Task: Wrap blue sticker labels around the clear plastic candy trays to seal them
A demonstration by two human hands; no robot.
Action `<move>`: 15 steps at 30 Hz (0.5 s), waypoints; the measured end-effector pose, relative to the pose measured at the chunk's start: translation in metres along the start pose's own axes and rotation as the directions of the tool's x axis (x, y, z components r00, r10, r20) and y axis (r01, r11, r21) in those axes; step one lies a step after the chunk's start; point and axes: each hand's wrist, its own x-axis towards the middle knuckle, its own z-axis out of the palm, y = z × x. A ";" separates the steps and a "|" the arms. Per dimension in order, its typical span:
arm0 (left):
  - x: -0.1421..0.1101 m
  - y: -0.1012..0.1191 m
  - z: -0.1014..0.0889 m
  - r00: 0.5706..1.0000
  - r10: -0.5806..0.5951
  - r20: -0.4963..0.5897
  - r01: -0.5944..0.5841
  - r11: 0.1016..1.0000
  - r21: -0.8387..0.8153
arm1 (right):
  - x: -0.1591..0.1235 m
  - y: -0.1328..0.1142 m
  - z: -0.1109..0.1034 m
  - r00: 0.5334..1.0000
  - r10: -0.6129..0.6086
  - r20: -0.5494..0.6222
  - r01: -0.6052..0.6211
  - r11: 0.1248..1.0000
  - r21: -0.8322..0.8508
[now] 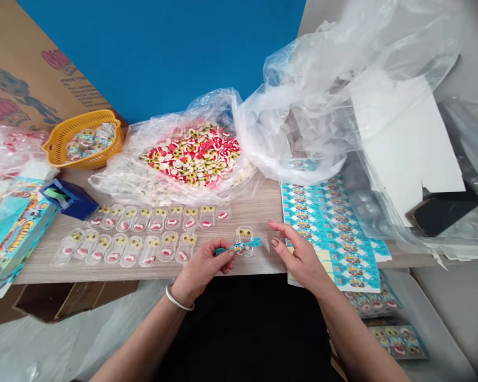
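Observation:
Pinched between the thumb and fingers of my left hand (209, 261) is a blue printed sticker label (245, 245). The strip reaches across a small clear plastic tray (245, 233) with yellow eye-shaped candies at its upper end; the label covers much of the tray, so I cannot tell whether it is stuck down. My right hand (300, 257) is held apart to the right, fingers spread and nothing in them. It hovers beside the blue sticker sheets (314, 212), where a pale yellow patch of backing (325, 260) shows.
Two rows of filled clear trays (131, 249) lie at left. Behind them is a plastic bag of loose candies (195, 154). A blue tape dispenser (69, 199), a yellow basket (83, 159) with wrapped packs and a printed box (24, 228) stand further left. Plastic film (302, 116) and white card (406, 132) fill the right.

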 end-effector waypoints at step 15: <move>0.027 0.003 0.003 0.963 0.245 -0.112 -0.163 0.861 0.483 | 0.012 -0.005 0.038 0.957 0.285 0.058 -0.291 0.941 0.175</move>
